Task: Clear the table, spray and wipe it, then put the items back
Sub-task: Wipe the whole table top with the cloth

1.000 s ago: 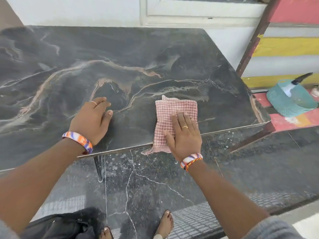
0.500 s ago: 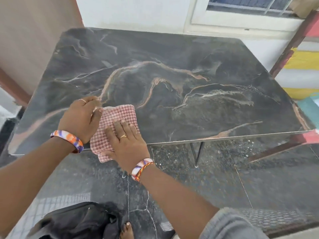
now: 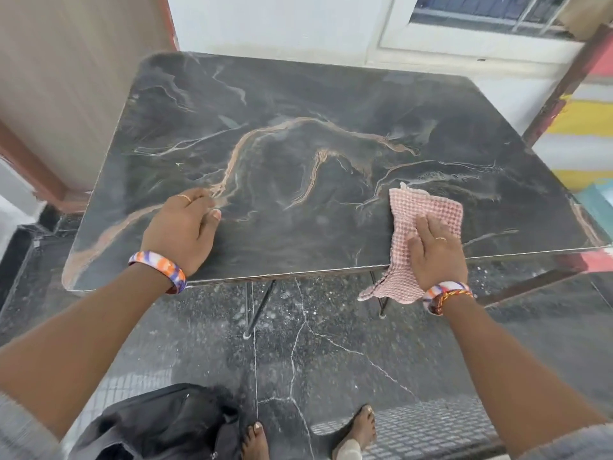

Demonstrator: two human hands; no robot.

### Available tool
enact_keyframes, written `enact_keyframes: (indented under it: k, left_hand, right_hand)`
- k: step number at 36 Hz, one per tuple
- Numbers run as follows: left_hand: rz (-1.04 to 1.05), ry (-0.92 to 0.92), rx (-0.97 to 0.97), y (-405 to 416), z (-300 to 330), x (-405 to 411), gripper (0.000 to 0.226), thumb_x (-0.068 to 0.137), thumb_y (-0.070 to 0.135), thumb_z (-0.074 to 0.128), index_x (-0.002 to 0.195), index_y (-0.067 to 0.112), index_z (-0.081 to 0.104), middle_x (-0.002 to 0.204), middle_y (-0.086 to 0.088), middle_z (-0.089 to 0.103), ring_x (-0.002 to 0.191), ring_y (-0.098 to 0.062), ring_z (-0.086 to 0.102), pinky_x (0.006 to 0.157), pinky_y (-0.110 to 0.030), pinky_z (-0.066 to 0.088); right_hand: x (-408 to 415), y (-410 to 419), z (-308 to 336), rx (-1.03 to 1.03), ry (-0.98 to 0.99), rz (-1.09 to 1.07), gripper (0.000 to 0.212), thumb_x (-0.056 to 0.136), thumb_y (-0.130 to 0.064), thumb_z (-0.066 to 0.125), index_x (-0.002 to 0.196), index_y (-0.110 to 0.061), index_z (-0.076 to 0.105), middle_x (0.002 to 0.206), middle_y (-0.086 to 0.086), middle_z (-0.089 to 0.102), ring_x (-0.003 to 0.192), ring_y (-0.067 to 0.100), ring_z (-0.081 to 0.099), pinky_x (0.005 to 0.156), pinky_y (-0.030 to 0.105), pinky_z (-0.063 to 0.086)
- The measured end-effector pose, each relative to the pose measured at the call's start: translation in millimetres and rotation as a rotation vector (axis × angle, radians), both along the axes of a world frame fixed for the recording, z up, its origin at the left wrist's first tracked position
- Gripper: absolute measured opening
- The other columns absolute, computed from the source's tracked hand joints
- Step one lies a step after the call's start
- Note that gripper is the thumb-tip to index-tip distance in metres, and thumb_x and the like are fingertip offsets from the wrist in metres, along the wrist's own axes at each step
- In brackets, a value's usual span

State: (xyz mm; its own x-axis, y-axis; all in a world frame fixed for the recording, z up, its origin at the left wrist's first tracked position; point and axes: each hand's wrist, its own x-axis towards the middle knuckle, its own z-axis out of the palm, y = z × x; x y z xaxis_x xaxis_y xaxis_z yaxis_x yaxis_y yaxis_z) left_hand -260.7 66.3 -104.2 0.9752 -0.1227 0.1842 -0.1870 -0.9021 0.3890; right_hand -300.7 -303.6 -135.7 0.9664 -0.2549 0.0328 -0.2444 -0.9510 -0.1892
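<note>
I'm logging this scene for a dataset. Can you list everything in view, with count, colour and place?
table: one, dark marble-look top, centre
cloth: one, pink checked, near right edge of table, lower part hanging over the edge
bag: one, black, on floor at bottom left
floor: dark speckled stone with white cracks, under the table
window: one, white frame, top right
left hand: flat on table, ring, orange-purple bangle
right hand: pressing on cloth, ring, bangle
feet: two, bare, bottom centre
</note>
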Motion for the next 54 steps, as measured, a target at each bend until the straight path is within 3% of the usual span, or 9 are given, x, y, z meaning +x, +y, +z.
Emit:
enact_keyframes:
  k: [8, 15, 24, 29, 33, 38, 41, 45, 54]
  left_hand:
    - [-0.020, -0.006, -0.040, -14.9, 3.1, 3.1, 0.039, 0.094, 0.023, 0.040, 0.115, -0.002, 0.061, 0.130, -0.021, 0.055, 0.120, -0.038, 0.049, 0.101, -0.045, 0.041]
    - [-0.112, 0.020, -0.014, -49.9, 10.9, 18.3, 0.053, 0.084, 0.029, 0.033, 0.116, -0.002, 0.061, 0.128, -0.023, 0.056, 0.121, -0.039, 0.050, 0.105, -0.046, 0.038]
    - [-0.316, 0.025, 0.008, -124.1, 20.0, 43.7, 0.071, 0.082, 0.048, 0.016, 0.106, 0.000, 0.063, 0.114, -0.019, 0.062, 0.107, -0.039, 0.056, 0.092, -0.044, 0.047]
    - [-0.412, 0.051, 0.051, -162.9, 16.8, 49.1, 0.077, 0.079, 0.050, 0.013, 0.114, 0.002, 0.062, 0.126, -0.016, 0.059, 0.115, -0.035, 0.054, 0.098, -0.041, 0.042]
    - [-0.394, 0.097, 0.107, -192.7, 12.7, 63.8, 0.053, 0.091, 0.037, 0.031, 0.121, 0.003, 0.058, 0.134, -0.015, 0.053, 0.122, -0.034, 0.049, 0.103, -0.040, 0.039]
    - [-0.376, 0.117, 0.150, -246.6, 12.5, 95.2, 0.042, 0.093, 0.025, 0.043, 0.128, 0.004, 0.052, 0.138, -0.015, 0.049, 0.127, -0.033, 0.044, 0.105, -0.040, 0.037]
    - [-0.402, 0.155, 0.167, -293.7, 20.5, 112.7, 0.042, 0.091, 0.024, 0.041, 0.127, 0.003, 0.051, 0.134, -0.017, 0.051, 0.123, -0.036, 0.047, 0.102, -0.044, 0.040]
    - [-0.476, 0.135, 0.172, -348.2, 26.9, 124.2, 0.059, 0.083, 0.042, 0.028, 0.119, 0.003, 0.055, 0.124, -0.017, 0.056, 0.115, -0.035, 0.051, 0.096, -0.042, 0.043]
    - [-0.433, 0.165, 0.190, -416.6, 19.2, 143.2, 0.049, 0.093, 0.026, 0.045, 0.139, 0.012, 0.036, 0.147, -0.008, 0.037, 0.134, -0.028, 0.037, 0.107, -0.039, 0.032]
  right_hand:
    - [3.6, 148.0, 9.7, 0.039, 0.140, 0.343, 0.058, 0.095, -0.044, 0.030, 0.149, -0.031, 0.013, 0.159, 0.006, 0.002, 0.147, 0.027, -0.001, 0.119, 0.043, -0.001]
    - [6.5, 204.6, 0.5, 0.069, 0.049, 0.644, 0.047, 0.097, -0.036, 0.035, 0.143, -0.026, 0.035, 0.156, 0.002, 0.022, 0.145, 0.024, 0.013, 0.118, 0.038, 0.001]
    - [11.8, -17.1, 5.7, 0.037, 0.169, 0.041, 0.048, 0.100, -0.035, 0.021, 0.148, -0.035, 0.013, 0.159, -0.001, 0.008, 0.147, 0.022, 0.006, 0.120, 0.040, 0.005]
    - [5.7, -111.1, 15.7, 0.046, 0.250, -0.312, 0.051, 0.100, -0.036, 0.018, 0.150, -0.030, 0.009, 0.159, 0.004, 0.003, 0.146, 0.027, 0.005, 0.118, 0.046, 0.007]
    - [29.5, -76.6, 17.9, 0.000, 0.253, -0.333, 0.057, 0.097, -0.042, 0.023, 0.150, -0.023, 0.012, 0.158, 0.012, 0.006, 0.145, 0.036, 0.006, 0.117, 0.050, 0.006]
    - [54.4, -18.8, 11.1, -0.013, 0.159, 0.178, 0.052, 0.098, -0.042, 0.024, 0.148, -0.034, 0.013, 0.159, 0.001, 0.005, 0.146, 0.029, 0.002, 0.117, 0.052, 0.000]
    - [69.0, -47.2, 9.6, 0.055, 0.186, 0.267, 0.049, 0.098, -0.044, 0.022, 0.147, -0.041, 0.014, 0.159, -0.006, 0.004, 0.147, 0.020, -0.001, 0.116, 0.048, -0.006]
    - [75.9, -134.3, 6.8, 0.098, 0.163, 0.025, 0.049, 0.098, -0.045, 0.019, 0.146, -0.042, 0.011, 0.159, -0.007, 0.002, 0.147, 0.018, -0.002, 0.117, 0.048, -0.007]
    - [68.5, -287.4, 4.6, 0.148, 0.169, -0.646, 0.054, 0.097, -0.047, 0.012, 0.149, -0.034, 0.008, 0.160, -0.001, -0.003, 0.146, 0.026, -0.006, 0.116, 0.053, -0.006]
